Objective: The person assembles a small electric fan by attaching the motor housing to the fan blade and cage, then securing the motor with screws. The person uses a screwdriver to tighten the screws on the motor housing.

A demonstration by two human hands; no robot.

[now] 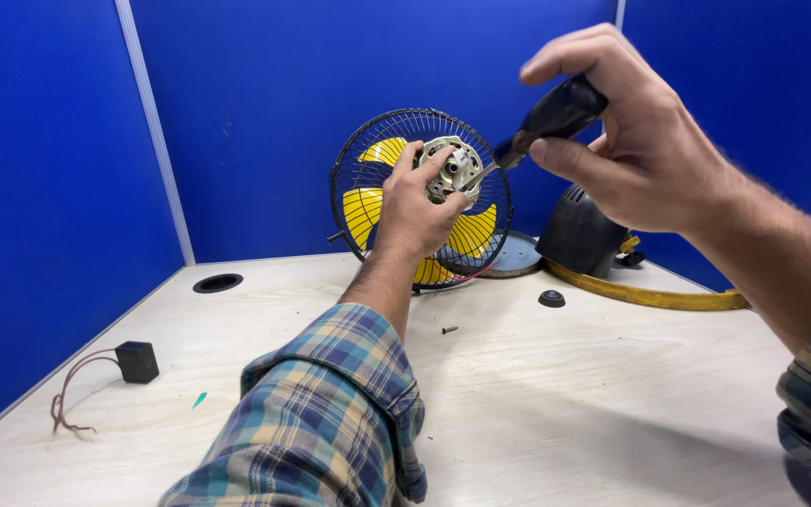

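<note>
Against the blue partition, the left hand [417, 208] grasps the fan motor [453, 169] within its upright wire guard [349, 178]; the right hand [626, 141] clenches a screwdriver [544, 120]. Light, probably tippy, bendable guard: steadying at the rigid motor seems safest.

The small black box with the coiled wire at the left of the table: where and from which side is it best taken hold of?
Probably by the black box itself, from above, fingers across its two opposite flat side faces. It sits squarely on the table with open space around it. The brown wire trails off its left side in a loose loop, so gripping front to back would avoid it.
</note>
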